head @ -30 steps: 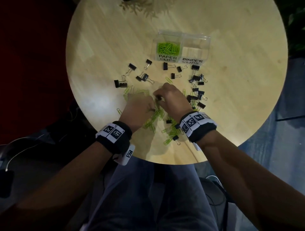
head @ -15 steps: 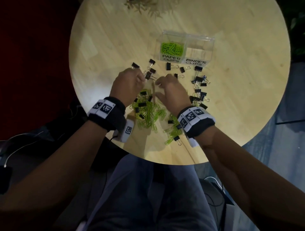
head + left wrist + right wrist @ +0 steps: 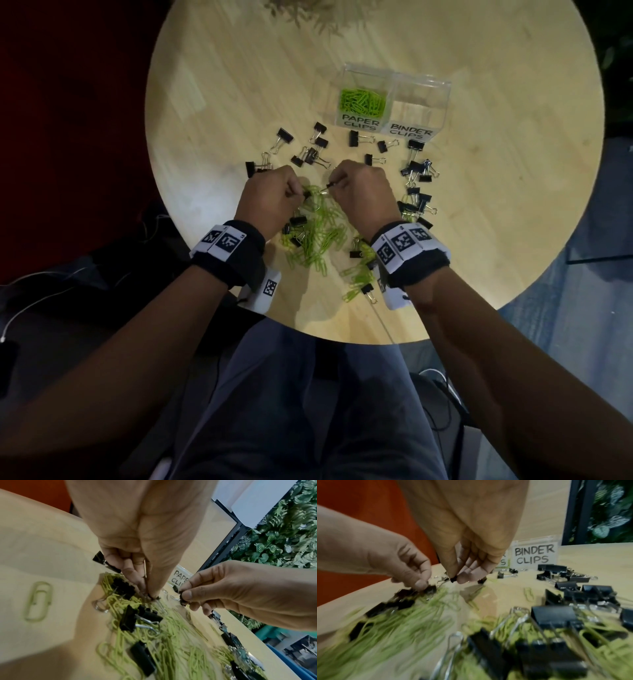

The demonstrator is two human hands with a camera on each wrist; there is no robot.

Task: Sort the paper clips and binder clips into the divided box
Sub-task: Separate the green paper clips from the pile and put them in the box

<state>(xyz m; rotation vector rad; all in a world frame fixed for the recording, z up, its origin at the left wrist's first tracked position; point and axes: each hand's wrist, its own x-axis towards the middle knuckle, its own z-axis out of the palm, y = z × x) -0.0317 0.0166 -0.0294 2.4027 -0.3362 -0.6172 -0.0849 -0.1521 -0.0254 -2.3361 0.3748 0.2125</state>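
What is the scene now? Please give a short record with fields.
left hand: pinches a black binder clip over the green paper clip pile
right hand: pinches another small binder clip
paper clips compartment: holds green paper clips
binder clips compartment: no clips visible inside
round wooden table: scattered binder clips

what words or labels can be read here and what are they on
"PAPER CLIPS": label on the left compartment of the divided box.
"BINDER CLIPS": label on its right compartment.
Square black-and-white code markers on both wristbands: patterns only, no text.
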